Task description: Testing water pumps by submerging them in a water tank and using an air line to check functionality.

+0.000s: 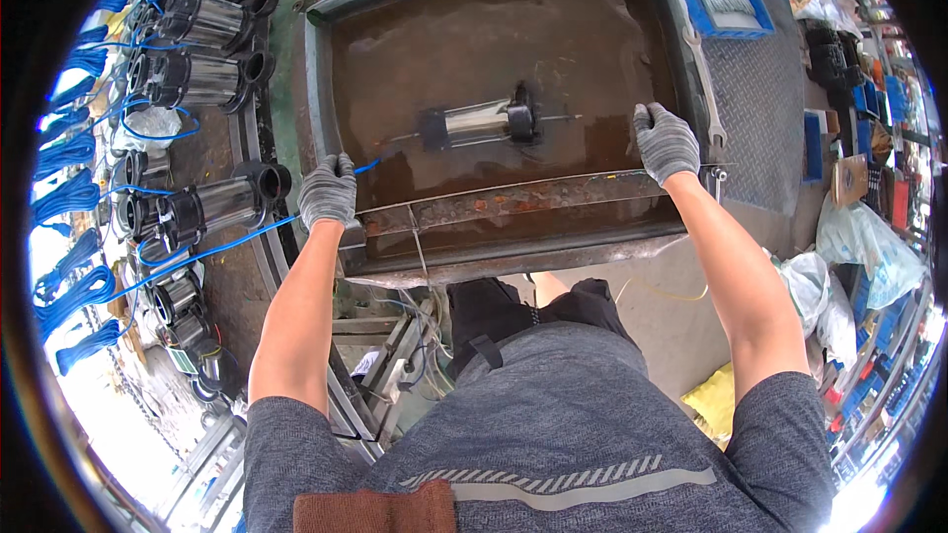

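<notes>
A wide metal tank [499, 271] of murky brown water stands in front of me. In it lies a cylinder [479, 123] with a shiny silver middle, black end pieces and thin rods sticking out at both ends. My left hand [329, 190], in a grey striped knit glove, is closed at the tank's near left corner, over a blue cable [227, 245] that shows on both sides of it and runs toward the cylinder. At the near right side my right hand [669, 143], gloved alike, has its fingers curled by the rim; what they grip is hidden.
A rusty bar [513, 199] crosses the tank's near part. On the right rim lies a long wrench [706, 89]. Several similar cylinders [202, 77] and coiled blue cables [69, 197] line the left. A blue crate [726, 2] and plastic bags [869, 247] are at right.
</notes>
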`<state>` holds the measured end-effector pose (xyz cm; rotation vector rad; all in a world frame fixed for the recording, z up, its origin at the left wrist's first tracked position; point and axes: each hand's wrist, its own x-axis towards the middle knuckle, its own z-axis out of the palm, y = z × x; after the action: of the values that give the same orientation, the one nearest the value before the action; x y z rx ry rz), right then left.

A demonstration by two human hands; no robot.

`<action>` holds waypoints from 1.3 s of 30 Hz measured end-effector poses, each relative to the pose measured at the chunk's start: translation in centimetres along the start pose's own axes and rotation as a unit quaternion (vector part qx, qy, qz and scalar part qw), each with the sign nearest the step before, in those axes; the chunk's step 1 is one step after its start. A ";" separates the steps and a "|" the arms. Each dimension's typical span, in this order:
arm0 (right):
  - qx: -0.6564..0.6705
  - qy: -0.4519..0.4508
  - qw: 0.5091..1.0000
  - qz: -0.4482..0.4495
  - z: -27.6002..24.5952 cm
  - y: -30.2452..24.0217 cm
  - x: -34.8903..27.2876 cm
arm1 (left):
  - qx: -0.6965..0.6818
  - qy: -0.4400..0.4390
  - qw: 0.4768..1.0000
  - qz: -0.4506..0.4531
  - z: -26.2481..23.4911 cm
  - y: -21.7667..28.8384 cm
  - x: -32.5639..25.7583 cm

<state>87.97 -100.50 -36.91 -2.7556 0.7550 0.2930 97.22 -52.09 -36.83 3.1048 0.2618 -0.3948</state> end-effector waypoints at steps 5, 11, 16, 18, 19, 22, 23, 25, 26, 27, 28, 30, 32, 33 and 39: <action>0.000 0.000 1.000 -0.002 0.0 0.0 0.0 | 0.009 0.001 1.000 -0.002 0.2 -0.2 0.0; 0.000 0.014 1.000 -0.012 0.3 0.3 0.0 | 0.011 0.004 1.000 0.000 0.6 -0.4 0.3; 0.004 0.003 1.000 -0.006 0.1 0.1 0.0 | 0.012 0.010 1.000 0.000 0.7 -0.7 0.3; 0.004 0.013 1.000 -0.014 0.2 0.1 0.0 | 0.007 0.010 1.000 0.010 0.5 -0.5 0.2; 0.005 0.013 1.000 -0.015 0.1 0.0 -0.1 | 0.007 0.010 1.000 0.008 0.4 -0.4 0.1; 0.008 0.001 1.000 -0.002 -0.2 -0.2 -0.3 | -0.004 -0.010 1.000 -0.001 0.0 -0.1 0.1; 0.003 0.009 1.000 -0.007 0.0 0.0 -0.2 | 0.001 -0.014 1.000 -0.003 0.0 -0.1 0.1; -0.002 0.017 1.000 -0.011 0.3 0.2 0.0 | 0.006 -0.017 1.000 -0.004 -0.3 0.1 0.0; -0.004 0.010 1.000 -0.008 0.4 0.3 0.1 | 0.007 -0.020 1.000 -0.006 -0.4 0.2 0.0; -0.006 0.004 1.000 -0.005 0.4 0.3 0.2 | 0.007 -0.024 1.000 -0.009 -0.5 0.2 -0.1; -0.006 0.004 1.000 -0.004 0.4 0.3 0.2 | 0.007 -0.024 1.000 -0.009 -0.4 0.1 0.0; -0.006 0.004 1.000 0.000 0.4 0.3 0.2 | 0.008 -0.016 1.000 -0.006 -0.2 0.0 0.0; -0.007 0.006 1.000 0.001 0.2 0.2 0.1 | 0.009 -0.010 1.000 -0.003 0.0 -0.1 0.0; -0.006 0.008 1.000 0.001 0.2 0.1 0.0 | 0.012 -0.003 1.000 -0.001 0.0 -0.2 0.0; -0.005 0.006 1.000 0.006 0.2 -0.1 0.0 | -0.037 0.044 0.998 0.013 0.3 -0.2 -0.3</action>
<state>87.97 -100.40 -37.04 -2.7653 0.7762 0.2834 96.83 -51.90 -37.09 3.0533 0.2309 -0.2416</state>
